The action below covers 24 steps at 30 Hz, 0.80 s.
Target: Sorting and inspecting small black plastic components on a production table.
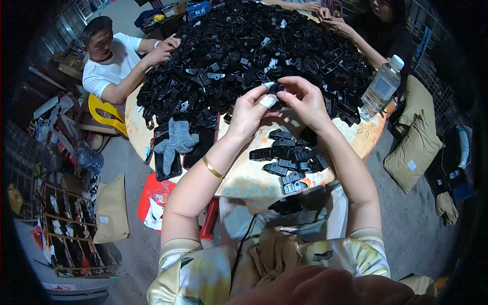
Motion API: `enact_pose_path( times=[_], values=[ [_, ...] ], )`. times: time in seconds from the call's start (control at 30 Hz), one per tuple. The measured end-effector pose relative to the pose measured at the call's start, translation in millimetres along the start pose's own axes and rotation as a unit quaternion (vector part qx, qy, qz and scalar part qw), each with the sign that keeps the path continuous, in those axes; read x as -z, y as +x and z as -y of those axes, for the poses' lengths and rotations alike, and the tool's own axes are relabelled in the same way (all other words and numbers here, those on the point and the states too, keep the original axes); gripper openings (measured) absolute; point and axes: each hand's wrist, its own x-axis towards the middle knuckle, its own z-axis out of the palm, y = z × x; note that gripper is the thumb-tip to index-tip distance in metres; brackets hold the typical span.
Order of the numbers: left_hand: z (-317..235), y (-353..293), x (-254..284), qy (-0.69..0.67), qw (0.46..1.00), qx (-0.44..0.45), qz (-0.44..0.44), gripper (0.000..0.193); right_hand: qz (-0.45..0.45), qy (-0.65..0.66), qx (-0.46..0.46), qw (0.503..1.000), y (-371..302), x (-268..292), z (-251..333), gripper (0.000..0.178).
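Above the near half of a round table, both my hands meet on one small black plastic part (274, 90). White wrapping covers the thumb and a fingertip of my left hand (249, 113), which pinches the part from the left. From the other side, the thumb and forefinger of my right hand (306, 104) close on it; the fingers hide most of its shape. Just below my hands lies a small group of black plastic parts (287, 155). Beyond them rises a large heap of similar black parts (244, 56).
A grey glove (177, 145) lies on a dark phone-like slab (163, 165) at the table's left. A clear bottle (381, 89) stands at the right edge. Two people work at the heap's far sides. Stuffed sacks (414, 152) and a yellow stool (104, 113) stand around the table.
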Motion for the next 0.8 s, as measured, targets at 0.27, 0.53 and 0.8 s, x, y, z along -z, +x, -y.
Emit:
enact_pose_path(
  times=[0.27,0.53,0.8],
  values=[
    [-0.5,-4.1,0.0,0.156,0.982,-0.102,0.019,0.044,0.027,0.168,-0.117,0.978,0.8,4.9,4.7,0.031],
    [-0.6,-10.0,-4.1,0.437,0.883,-0.172,-0.015,0.042,0.088,0.054,-0.13,0.986,3.6,5.2,4.5,0.018],
    [-1.2,-11.7,-0.8,0.449,0.886,-0.086,0.079,0.032,0.082,-0.233,0.01,0.969,10.4,75.1,-10.1,0.029]
  ],
)
